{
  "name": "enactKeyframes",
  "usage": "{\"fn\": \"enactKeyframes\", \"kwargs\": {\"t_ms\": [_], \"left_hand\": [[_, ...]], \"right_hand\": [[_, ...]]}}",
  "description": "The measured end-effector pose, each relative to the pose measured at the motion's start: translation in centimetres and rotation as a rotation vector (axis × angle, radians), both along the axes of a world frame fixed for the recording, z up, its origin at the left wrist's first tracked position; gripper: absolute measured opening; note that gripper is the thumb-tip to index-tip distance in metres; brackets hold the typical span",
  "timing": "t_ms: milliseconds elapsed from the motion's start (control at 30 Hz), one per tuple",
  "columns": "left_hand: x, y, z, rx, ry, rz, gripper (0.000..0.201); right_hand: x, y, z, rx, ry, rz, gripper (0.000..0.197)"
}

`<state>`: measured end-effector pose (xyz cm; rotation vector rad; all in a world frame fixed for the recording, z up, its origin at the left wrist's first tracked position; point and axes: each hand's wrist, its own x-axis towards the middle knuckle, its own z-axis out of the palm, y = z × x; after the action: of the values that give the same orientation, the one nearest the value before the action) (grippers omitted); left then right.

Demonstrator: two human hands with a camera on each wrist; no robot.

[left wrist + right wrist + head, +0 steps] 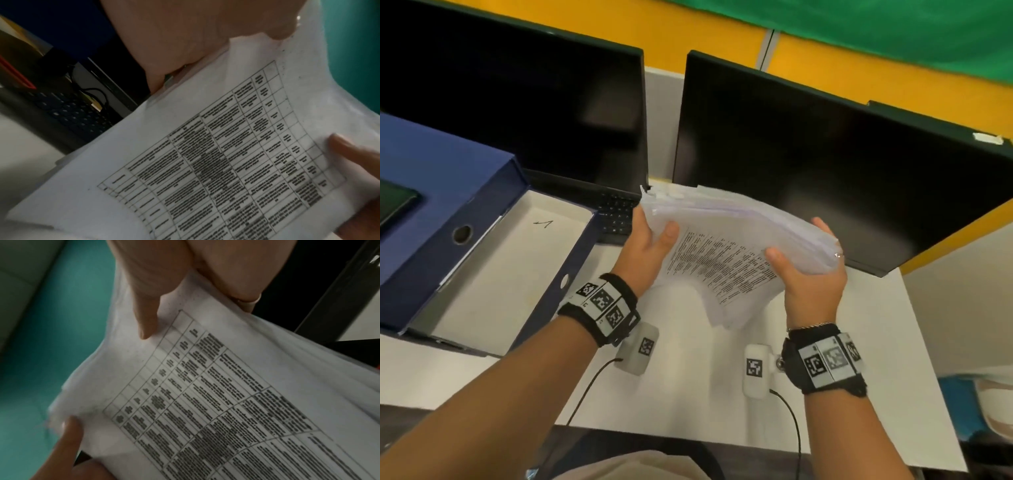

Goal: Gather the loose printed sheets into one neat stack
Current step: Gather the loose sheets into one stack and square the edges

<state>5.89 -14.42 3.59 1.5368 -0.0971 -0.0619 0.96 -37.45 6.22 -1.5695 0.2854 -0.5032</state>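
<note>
A thick stack of printed sheets is held in the air above the white desk, in front of the monitors. Its top page shows a table of dense text. The sheets are fanned and uneven, and a lower corner droops toward the desk. My left hand grips the stack's left edge, thumb on top and fingers behind. My right hand grips the right edge the same way, with a ring on one finger. In the right wrist view my right thumb presses on the page margin.
An open blue box file lies at the left of the desk. Two dark monitors stand behind the stack, with a black keyboard below the left one. The desk ends just right of my right hand.
</note>
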Motion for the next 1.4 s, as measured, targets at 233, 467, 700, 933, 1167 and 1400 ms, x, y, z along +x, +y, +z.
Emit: {"fn": "enactKeyframes", "kwargs": {"t_ms": [233,467,700,933,1167,1400], "left_hand": [[1.8,0.2,1.1,0.189,-0.048,0.064,0.047],[2.2,1.4,2.8,0.081,-0.098,0.118,0.036],[1.5,0.2,2.6,0.131,-0.090,0.087,0.053],[1.2,0.5,2.7,0.141,-0.111,0.110,0.039],[1.1,-0.1,5.0,0.134,-0.348,0.128,0.041],[2.8,-0.9,6.7,0.317,-0.453,0.217,0.006]], "right_hand": [[1.1,0.1,-0.3,0.037,0.040,0.048,0.053],[1.2,-1.2,1.4,0.007,-0.066,0.099,0.029],[1.0,-0.9,-0.4,0.049,0.065,0.111,0.031],[0.1,-1.4,-0.5,0.013,0.016,0.098,0.034],[0.5,-0.7,0.0,0.017,0.033,0.077,0.034],[0.5,-0.4,0.8,-0.010,-0.037,0.057,0.042]]}}
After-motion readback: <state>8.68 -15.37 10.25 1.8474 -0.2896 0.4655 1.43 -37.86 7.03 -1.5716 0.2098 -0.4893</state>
